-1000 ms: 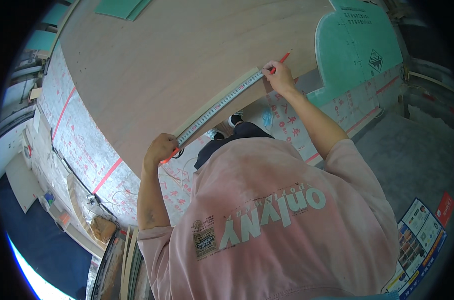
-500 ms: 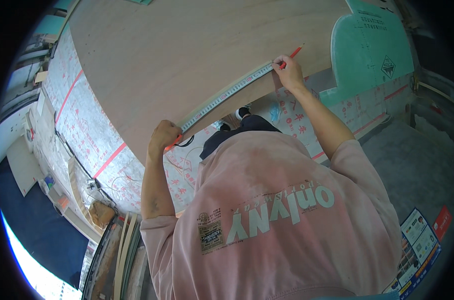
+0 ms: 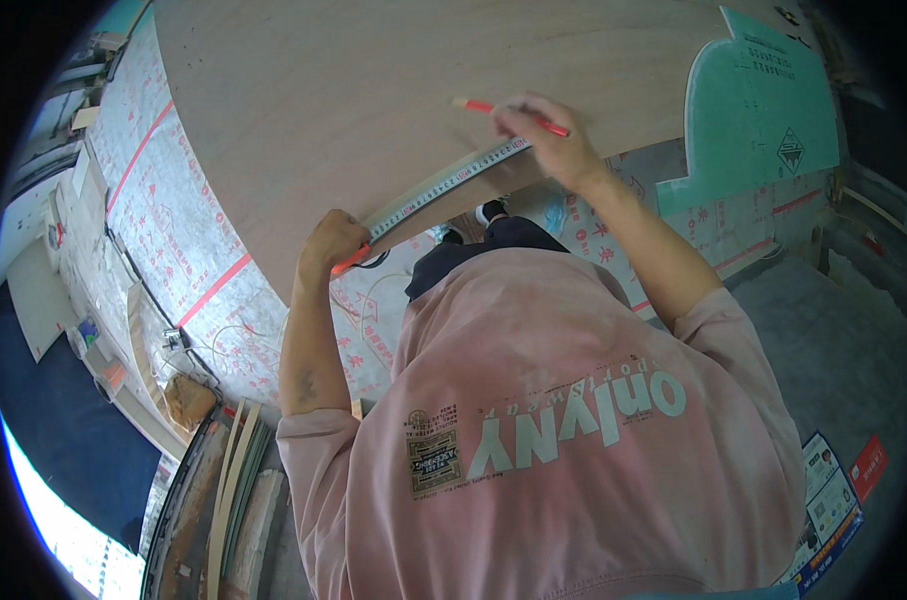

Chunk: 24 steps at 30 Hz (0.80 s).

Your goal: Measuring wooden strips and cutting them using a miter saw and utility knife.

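My left hand [image 3: 336, 238] is closed around the orange case of a tape measure [image 3: 352, 262] at the near edge of a large brown wooden board [image 3: 374, 90]. Its pale blade [image 3: 444, 187] runs out to the upper right along that edge, lying on the board. Over the blade's far end, my right hand [image 3: 557, 140] grips a red pencil [image 3: 481, 106], slightly smeared by motion. The pencil points left, its tip over the board. My right hand covers the end of the blade, so I cannot tell whether it touches it.
A green board [image 3: 759, 110] with a curved cutout lies to the right. Printed white floor sheeting [image 3: 209, 240] with red lines spreads around the wooden board. Wood strips [image 3: 236, 490] are stacked at lower left. A printed poster [image 3: 829, 510] lies at lower right. My feet are below the board's edge.
My right hand has shifted left and turned, swinging the pencil from pointing up-right to pointing left over the board. My left hand still holds the tape measure at the edge.
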Tool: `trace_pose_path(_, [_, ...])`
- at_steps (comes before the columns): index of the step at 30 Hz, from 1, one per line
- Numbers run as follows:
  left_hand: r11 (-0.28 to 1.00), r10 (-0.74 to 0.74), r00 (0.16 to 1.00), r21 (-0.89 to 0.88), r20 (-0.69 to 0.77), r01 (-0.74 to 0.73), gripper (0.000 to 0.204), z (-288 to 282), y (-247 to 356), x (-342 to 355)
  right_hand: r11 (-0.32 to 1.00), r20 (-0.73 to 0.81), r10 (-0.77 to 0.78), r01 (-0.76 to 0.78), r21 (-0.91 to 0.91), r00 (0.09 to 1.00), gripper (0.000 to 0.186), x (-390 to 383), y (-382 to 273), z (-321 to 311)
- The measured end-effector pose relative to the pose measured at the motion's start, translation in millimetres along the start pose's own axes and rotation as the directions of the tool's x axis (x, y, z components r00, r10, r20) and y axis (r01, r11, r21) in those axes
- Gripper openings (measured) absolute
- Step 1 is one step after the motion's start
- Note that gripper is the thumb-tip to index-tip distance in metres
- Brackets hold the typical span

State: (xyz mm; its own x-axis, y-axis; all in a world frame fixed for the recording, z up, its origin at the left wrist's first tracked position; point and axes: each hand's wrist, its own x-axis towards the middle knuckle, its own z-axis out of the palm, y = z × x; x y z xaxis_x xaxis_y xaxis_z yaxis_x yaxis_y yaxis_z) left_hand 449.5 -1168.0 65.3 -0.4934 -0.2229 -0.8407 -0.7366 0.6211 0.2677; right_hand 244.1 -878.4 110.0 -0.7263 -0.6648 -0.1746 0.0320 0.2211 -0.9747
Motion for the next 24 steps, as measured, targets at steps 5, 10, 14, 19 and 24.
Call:
trace_pose_path(5, [0.999, 0.034, 0.999, 0.005, 0.021, -0.034, 0.027, 0, -1, 2, 0.987, 0.330, 0.128, -0.151, 0.046, 0.935, 0.033, 14, 20, 50])
trace_pose_path(10, [0.997, 0.076, 0.997, -0.017, -0.012, -0.077, 0.026, 5, -7, 7, 0.970, 0.426, 0.101, -0.183, 0.157, 0.899, 0.029, 18, 51, 88])
trace_pose_path(14, [0.997, 0.075, 0.995, 0.015, -0.069, -0.074, 0.027, 6, -11, 5, 0.986, 0.403, 0.155, -0.164, -0.011, 0.902, 0.032, 16, 67, 90])
trace_pose_path(19, [0.984, 0.174, 0.984, -0.037, -0.037, -0.175, 0.028, 8, -26, 6, 0.974, 0.390, 0.162, -0.211, 0.086, 0.906, 0.031, 17, 62, 94])
trace_pose_path(24, [0.987, 0.158, 0.984, 0.047, -0.082, -0.155, 0.026, 15, -29, 15, 0.971, 0.417, 0.208, -0.239, 0.023, 0.885, 0.029, 18, 45, 102])
